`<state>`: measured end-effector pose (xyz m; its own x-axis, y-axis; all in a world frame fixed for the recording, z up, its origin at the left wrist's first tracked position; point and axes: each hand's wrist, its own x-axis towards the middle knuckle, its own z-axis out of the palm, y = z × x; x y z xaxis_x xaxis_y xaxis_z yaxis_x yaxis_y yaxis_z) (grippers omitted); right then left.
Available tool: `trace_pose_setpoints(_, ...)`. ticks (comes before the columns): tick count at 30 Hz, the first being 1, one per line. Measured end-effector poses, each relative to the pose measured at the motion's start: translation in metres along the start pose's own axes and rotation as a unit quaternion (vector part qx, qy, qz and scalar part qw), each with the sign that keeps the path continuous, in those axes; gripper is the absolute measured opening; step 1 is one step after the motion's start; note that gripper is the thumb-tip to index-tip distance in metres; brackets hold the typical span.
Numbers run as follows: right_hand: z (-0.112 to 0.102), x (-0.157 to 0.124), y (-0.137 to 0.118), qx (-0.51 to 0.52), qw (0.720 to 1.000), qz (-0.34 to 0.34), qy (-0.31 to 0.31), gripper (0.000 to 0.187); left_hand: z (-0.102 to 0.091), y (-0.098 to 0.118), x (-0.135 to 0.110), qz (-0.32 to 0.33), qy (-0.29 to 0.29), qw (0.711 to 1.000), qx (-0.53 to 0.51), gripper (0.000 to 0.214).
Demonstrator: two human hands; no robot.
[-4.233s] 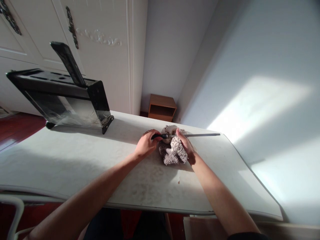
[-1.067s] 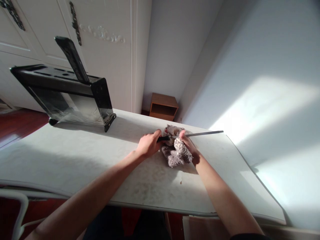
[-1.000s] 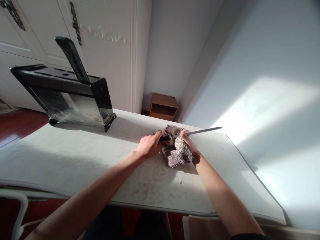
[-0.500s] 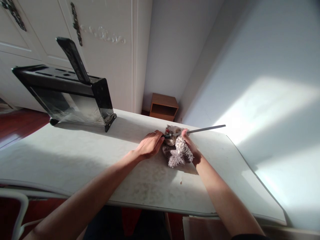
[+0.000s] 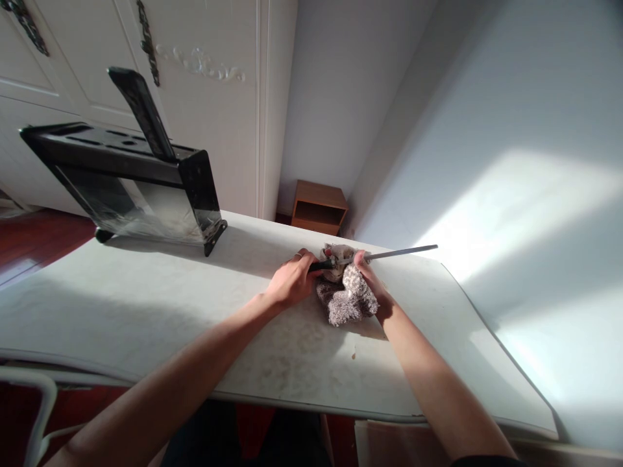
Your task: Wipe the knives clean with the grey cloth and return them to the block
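Observation:
A sharpening steel (image 5: 403,251) with a dark grey rod and black handle lies across the middle of the view, its tip to the right. My left hand (image 5: 292,279) is closed around the handle's end. On the rod side, my right hand (image 5: 374,280) grips a fluffy grey-brown cloth (image 5: 346,303) bunched about the steel, thumb up against the rod. Folds of cloth and a small red patch sit behind the handle's collar. My right fingers are mostly hidden under the cloth.
A black knife block (image 5: 195,188) with clear sides stands at the left of the white table (image 5: 233,357), one black handle (image 5: 141,113) sticking out. Beyond are a white cabinet (image 5: 214,143) and small wooden stand (image 5: 318,194). A wall (image 5: 511,214) borders the right side.
My left hand has shifted slightly, and more of the black handle shows beside its fingers. The steel's tip has moved a touch left. My right hand and the cloth stay nearly in place.

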<state>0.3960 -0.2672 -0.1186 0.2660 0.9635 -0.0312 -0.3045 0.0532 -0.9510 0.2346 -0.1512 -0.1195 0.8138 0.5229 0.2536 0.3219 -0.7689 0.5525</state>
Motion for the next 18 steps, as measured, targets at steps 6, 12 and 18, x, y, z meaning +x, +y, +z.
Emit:
trace_pose_setpoints(6,0.0074,-0.0016,-0.0039,0.042,0.998,0.024,-0.029,0.051,0.0023,0.0026,-0.0003,-0.04,-0.019,0.999,0.023,0.018)
trace_pose_setpoints(12,0.0094,-0.0062,-0.0093,0.039,0.999,0.022,-0.01,0.043,0.0003,0.0003,0.0003,-0.058,0.006,0.998,0.017,0.015)
trace_pose_setpoints(18,0.0091,-0.0062,-0.01,0.049,0.998,0.039,0.003,0.039,0.0012,-0.0021,0.0004,-0.076,0.037,0.996,0.01,0.015)
